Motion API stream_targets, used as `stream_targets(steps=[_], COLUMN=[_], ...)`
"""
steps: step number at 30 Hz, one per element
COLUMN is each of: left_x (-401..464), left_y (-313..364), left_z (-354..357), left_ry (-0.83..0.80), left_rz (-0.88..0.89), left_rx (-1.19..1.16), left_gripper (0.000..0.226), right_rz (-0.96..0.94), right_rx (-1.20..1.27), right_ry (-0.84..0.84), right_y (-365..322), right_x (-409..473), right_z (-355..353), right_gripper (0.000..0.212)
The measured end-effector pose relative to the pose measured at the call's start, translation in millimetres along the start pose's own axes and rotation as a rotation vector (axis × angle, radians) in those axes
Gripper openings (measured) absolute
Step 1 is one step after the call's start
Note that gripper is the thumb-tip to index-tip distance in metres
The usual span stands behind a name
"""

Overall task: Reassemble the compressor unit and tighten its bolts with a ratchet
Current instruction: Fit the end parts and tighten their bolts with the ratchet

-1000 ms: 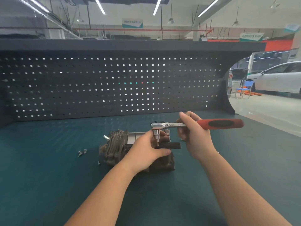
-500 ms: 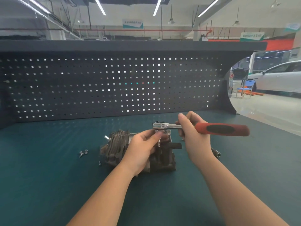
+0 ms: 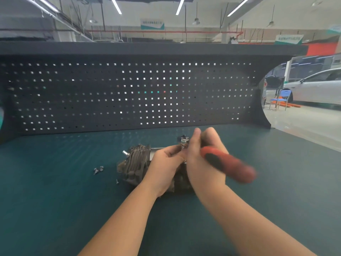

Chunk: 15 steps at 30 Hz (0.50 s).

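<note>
The dark finned compressor unit [image 3: 134, 165] lies on the green bench mat [image 3: 55, 200] at the centre. My right hand [image 3: 201, 163] grips the ratchet [image 3: 227, 165] by the steel shank where its red and black handle begins; the handle is blurred and points toward me and to the right. The ratchet head [image 3: 182, 139] sits above the top of the unit. My left hand [image 3: 164, 167] rests on the unit with its fingers curled at the socket under the ratchet head. Both hands hide the right half of the unit.
Two loose bolts [image 3: 98, 169] lie on the mat left of the unit, and a small screw [image 3: 117, 181] near its front left corner. A dark pegboard [image 3: 129, 95] closes the back of the bench. A white car [image 3: 313, 87] stands beyond the right edge.
The ratchet handle has swung from pointing right to pointing toward me on the right. My right hand has moved in close against my left hand over the unit.
</note>
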State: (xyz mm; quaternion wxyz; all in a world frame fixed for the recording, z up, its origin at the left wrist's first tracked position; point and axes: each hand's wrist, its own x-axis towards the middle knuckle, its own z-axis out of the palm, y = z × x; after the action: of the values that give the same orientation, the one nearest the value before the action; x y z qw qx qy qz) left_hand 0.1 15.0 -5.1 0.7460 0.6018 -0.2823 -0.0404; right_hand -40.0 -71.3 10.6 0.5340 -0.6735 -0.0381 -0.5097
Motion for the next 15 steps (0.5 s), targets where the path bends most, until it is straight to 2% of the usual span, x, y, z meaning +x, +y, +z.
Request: stream_targets(steps=[3,6,8,11,13,15], left_x=[-1,-2,-1,3,4,6], left_y=[5,7,4,-2,-3,-5], left_z=[5,8,7,3,0,-1], left_ry=[0.018,0.048,0.091,0.136,0.135,0.124], left_rz=[-0.073,-0.055,-0.018,-0.014,-0.022,-0.016], left_rx=[-0.029,0.024,0.083,0.081,0.099,0.109], left_gripper=[0.060,0.059,0.042,0.011,0.009,0.014], right_rz=[-0.211,-0.259,-0.183,-0.052,0.127,0.386], right_rx=[-0.265,-0.356,-0.182,0.030,0.310,0.586], right_ry=[0.025,-0.008,-0.096,-0.143,-0.176,-0.249], right_y=[-10,-10,-3,11,24,34], right_x=[-11,-8,-3,17,34,46], right_z=[10,6,-4,-21,-29,-32], right_gripper=[0.044,0.043,0.039,0.034,0.034,0.033])
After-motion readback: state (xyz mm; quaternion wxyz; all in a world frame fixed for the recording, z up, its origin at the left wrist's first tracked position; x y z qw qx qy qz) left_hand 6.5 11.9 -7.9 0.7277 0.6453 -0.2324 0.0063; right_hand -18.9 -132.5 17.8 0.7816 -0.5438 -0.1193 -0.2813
